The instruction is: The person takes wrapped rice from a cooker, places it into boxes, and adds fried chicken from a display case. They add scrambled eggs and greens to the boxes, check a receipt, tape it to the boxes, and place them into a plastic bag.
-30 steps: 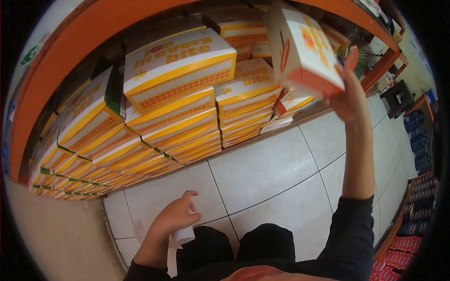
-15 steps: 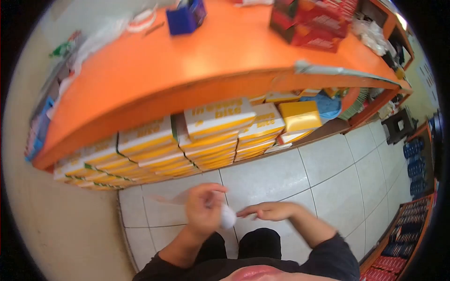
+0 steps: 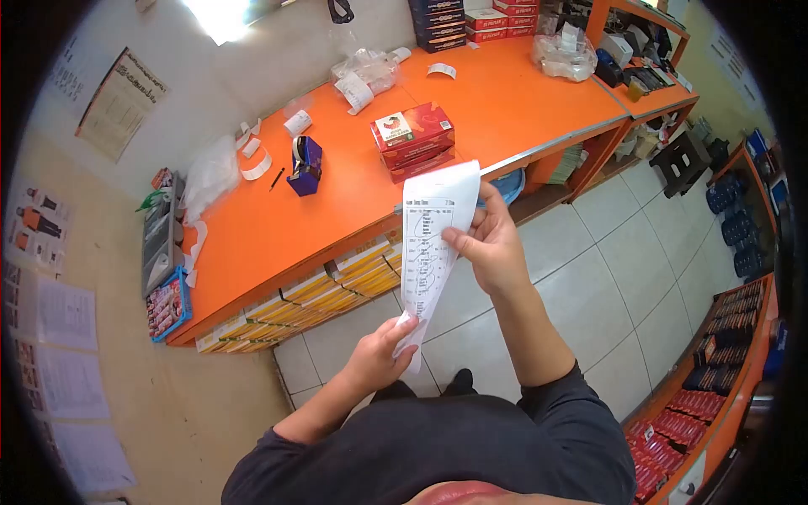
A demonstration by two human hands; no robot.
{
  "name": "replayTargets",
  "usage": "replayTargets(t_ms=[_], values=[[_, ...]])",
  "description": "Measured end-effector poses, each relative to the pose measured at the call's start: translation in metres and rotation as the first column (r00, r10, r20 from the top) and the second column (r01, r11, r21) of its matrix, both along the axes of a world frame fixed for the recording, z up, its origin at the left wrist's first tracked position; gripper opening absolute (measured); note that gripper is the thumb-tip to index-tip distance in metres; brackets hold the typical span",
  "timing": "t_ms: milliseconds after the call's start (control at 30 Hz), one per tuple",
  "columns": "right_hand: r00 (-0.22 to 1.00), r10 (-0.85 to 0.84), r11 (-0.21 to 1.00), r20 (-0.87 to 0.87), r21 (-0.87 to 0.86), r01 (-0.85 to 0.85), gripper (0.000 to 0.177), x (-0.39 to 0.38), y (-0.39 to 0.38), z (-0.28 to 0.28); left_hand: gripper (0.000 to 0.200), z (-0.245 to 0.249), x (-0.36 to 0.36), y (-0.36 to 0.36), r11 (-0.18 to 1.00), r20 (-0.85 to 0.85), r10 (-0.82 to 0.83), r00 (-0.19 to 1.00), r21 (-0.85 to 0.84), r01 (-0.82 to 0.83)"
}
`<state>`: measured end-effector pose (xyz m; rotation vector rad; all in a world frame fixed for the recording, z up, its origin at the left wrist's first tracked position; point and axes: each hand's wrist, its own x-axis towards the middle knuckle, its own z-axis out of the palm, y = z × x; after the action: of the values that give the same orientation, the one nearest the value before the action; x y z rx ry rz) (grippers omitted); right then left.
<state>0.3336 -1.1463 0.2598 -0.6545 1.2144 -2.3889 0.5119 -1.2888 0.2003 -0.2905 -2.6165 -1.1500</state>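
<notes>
A long printed paper receipt (image 3: pixel 422 252), with pen marks over its lines, is stretched out between my two hands. My right hand (image 3: pixel 492 244) is closed on its upper end, thumb on the front face and fingers behind. Below, my left hand (image 3: pixel 379 353) pinches the lower end, where the paper narrows and folds. Just beyond the receipt, red boxes (image 3: pixel 412 135) are stacked on the orange counter (image 3: pixel 337 202).
A blue tape dispenser (image 3: pixel 305 166), a black pen (image 3: pixel 277 178) and curled paper strips (image 3: pixel 256 164) lie left on the counter. Yellow-and-white boxes (image 3: pixel 311 299) fill the shelf beneath. On the right stand a black stool (image 3: pixel 680 160) and an orange shelf (image 3: pixel 720 408) with packs.
The white paper, bunched in my left hand before, is now spread upward. My right hand, open earlier, has risen and grips its top end. The view has tilted up, showing more counter.
</notes>
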Motion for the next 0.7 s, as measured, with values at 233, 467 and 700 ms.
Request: replayTargets(t_ms=[233, 467, 700], values=[[0.986, -0.093, 0.991, -0.142, 0.085, 0.105, 0.057, -0.006, -0.013, 0.036, 0.072, -0.031, 0.013, -0.014, 0.997, -0.037, 0.082, 0.996, -0.002, -0.082], [0.981, -0.016, 0.985, -0.194, 0.164, 0.049, 0.053, -0.029, -0.102, 0.026, 0.069, -0.07, -0.002, -0.09, 0.988, -0.091, 0.148, 0.985, 0.067, -0.142], [0.997, 0.064, 0.974, -0.052, 0.222, -0.051, 0.047, -0.074, -0.247, -0.029, 0.066, -0.063, -0.039, -0.205, 0.951, 0.155, 0.189, 0.97, 0.217, -0.22]])
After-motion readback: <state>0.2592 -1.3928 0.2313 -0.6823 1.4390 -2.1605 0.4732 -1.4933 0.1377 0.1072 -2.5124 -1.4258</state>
